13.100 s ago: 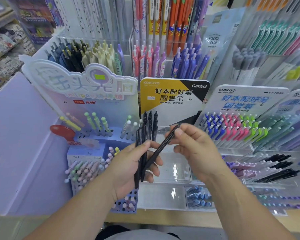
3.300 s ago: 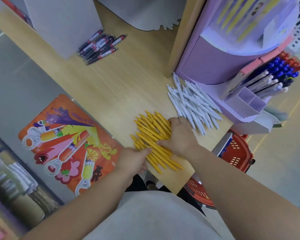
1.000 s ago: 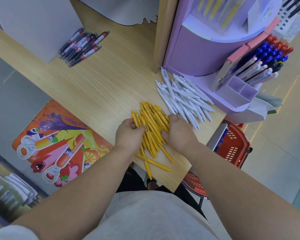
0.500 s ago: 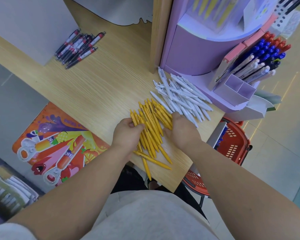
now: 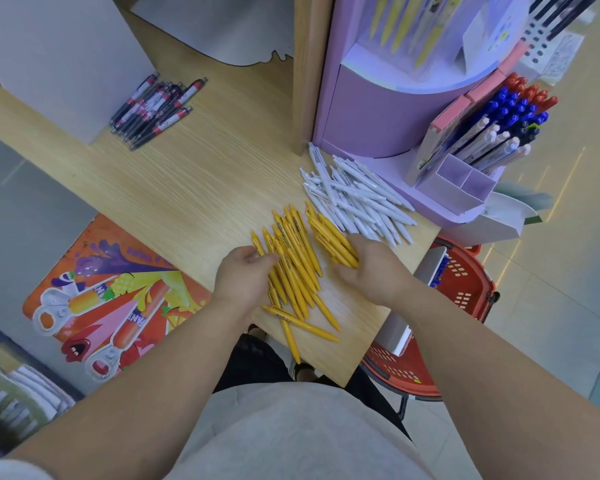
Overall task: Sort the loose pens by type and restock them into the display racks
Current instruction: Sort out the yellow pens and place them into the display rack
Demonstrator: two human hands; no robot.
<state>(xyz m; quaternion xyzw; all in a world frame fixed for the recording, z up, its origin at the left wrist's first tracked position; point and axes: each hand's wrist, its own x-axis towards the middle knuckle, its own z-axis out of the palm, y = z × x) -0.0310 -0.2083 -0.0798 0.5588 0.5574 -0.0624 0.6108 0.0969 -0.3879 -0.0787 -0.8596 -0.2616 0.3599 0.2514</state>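
Yellow pens [image 5: 296, 268] — white pens [image 5: 354, 202] beside.

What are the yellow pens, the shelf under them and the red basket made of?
The yellow pens look like smooth plastic: uniform colour, slim moulded barrels. The shelf looks like pale wood or wood-grain laminate, with fine straight grain lines; which one, I cannot tell. The red basket looks like moulded plastic, with regular slots in its wall.
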